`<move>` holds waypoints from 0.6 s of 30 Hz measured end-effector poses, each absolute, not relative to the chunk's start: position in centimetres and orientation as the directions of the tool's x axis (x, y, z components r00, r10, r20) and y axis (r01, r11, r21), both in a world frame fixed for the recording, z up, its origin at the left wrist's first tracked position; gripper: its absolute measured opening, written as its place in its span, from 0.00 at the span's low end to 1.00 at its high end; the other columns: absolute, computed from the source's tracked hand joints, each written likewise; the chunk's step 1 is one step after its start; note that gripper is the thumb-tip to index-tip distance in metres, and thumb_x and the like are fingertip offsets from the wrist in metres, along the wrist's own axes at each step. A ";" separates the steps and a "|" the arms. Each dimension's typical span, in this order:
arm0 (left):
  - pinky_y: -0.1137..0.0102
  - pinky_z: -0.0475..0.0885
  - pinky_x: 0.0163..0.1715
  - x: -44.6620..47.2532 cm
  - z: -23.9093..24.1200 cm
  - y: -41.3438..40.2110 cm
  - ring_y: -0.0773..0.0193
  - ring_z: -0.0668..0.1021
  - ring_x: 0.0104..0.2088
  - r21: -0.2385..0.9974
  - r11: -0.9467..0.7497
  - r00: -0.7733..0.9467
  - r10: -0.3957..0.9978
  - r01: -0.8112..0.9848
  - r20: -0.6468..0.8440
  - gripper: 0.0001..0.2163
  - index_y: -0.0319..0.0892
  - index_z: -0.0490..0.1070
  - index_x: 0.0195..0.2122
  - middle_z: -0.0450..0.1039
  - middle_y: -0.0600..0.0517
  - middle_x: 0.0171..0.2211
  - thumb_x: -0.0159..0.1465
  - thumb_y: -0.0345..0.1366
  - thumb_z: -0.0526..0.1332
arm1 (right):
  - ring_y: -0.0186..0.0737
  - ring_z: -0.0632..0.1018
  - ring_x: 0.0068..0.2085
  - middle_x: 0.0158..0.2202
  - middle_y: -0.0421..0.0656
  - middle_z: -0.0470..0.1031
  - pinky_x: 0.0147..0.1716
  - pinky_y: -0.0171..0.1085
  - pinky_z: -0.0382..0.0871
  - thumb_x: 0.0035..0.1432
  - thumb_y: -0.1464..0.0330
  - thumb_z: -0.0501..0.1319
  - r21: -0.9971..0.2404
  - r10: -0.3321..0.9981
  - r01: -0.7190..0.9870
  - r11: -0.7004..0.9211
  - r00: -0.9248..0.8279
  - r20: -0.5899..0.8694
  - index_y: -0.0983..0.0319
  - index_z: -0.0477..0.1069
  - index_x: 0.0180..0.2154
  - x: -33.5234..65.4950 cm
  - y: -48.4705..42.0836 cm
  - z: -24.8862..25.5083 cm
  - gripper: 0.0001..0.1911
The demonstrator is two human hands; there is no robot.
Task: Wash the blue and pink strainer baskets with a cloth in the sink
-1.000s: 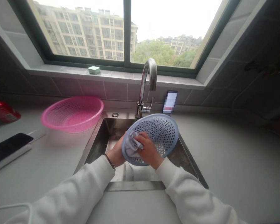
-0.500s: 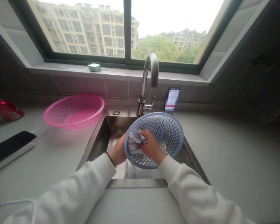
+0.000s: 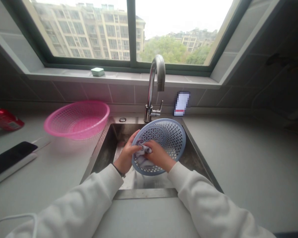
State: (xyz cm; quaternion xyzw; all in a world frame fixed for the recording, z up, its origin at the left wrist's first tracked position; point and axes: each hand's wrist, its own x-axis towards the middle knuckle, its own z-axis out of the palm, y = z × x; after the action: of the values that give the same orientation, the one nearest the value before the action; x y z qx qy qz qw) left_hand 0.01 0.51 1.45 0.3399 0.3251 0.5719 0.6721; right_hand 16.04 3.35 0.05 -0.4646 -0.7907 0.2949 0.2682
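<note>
Tilted over the sink [image 3: 157, 193] is a blue-grey plastic colander [image 3: 175, 142] with a pattern of small holes. My left hand [image 3: 126, 154] grips its left rim, thumb over the edge on the inside and the other fingers outside. Inside the colander my right hand [image 3: 158, 154] is closed on a crumpled, pale patterned cloth [image 3: 143, 161], pressed to the left part of the inner wall. The fingertips of my right hand are partly hidden by the cloth.
A chrome faucet [image 3: 151, 89] rises behind the sink. Left on the counter are a pink basket [image 3: 76, 120], a dark phone [image 3: 13, 155] and a red can [image 3: 6, 119]. A blurred-out screen [image 3: 181, 104] leans on the back wall; a green box [image 3: 97, 71] sits on the sill.
The colander has turned and shifted slightly left. My left thumb now shows over the rim, and my right hand with the cloth has moved a little lower along the inner wall.
</note>
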 end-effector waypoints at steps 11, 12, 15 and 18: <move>0.54 0.67 0.63 -0.5 2.3 0.3 0.46 0.78 0.57 0.819 0.146 0.154 0.985 -0.555 -0.072 0.40 0.46 0.65 0.68 0.80 0.47 0.55 0.51 0.28 0.68 | 0.46 0.79 0.40 0.44 0.51 0.78 0.40 0.39 0.70 0.59 0.74 0.60 -0.352 0.991 0.928 0.127 -0.135 0.002 0.61 0.81 0.43 21.0 5.0 0.4 0.14; 0.54 0.68 0.62 -0.5 2.5 0.2 0.46 0.79 0.56 0.821 0.140 0.159 0.985 -0.553 -0.061 0.39 0.45 0.66 0.67 0.80 0.47 0.54 0.51 0.28 0.68 | 0.46 0.79 0.40 0.45 0.52 0.77 0.40 0.39 0.70 0.60 0.74 0.59 -0.354 0.996 0.931 0.092 -0.083 0.040 0.60 0.81 0.44 21.2 5.1 0.7 0.15; 0.54 0.72 0.57 -0.6 2.9 0.0 0.46 0.80 0.53 0.819 0.134 0.179 0.983 -0.557 -0.039 0.36 0.44 0.68 0.65 0.82 0.47 0.51 0.52 0.28 0.66 | 0.48 0.79 0.43 0.48 0.52 0.75 0.45 0.42 0.72 0.60 0.74 0.58 -0.423 0.977 0.902 0.082 0.011 0.214 0.59 0.79 0.51 21.6 5.5 1.3 0.20; 0.55 0.75 0.52 -0.4 3.1 -0.3 0.46 0.81 0.50 0.819 0.178 0.232 0.971 -0.546 -0.057 0.33 0.44 0.70 0.63 0.82 0.46 0.49 0.53 0.28 0.65 | 0.50 0.77 0.48 0.49 0.51 0.73 0.53 0.46 0.72 0.59 0.73 0.59 -0.529 0.906 0.821 0.216 0.033 0.421 0.60 0.78 0.53 21.5 5.8 1.5 0.20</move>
State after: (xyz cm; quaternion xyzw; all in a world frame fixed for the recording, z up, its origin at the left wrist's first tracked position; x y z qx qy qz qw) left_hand -0.35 -0.33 3.08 0.3472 0.3060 0.5389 0.7039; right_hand 21.48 5.80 1.47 -0.6234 -0.6926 0.0600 0.3579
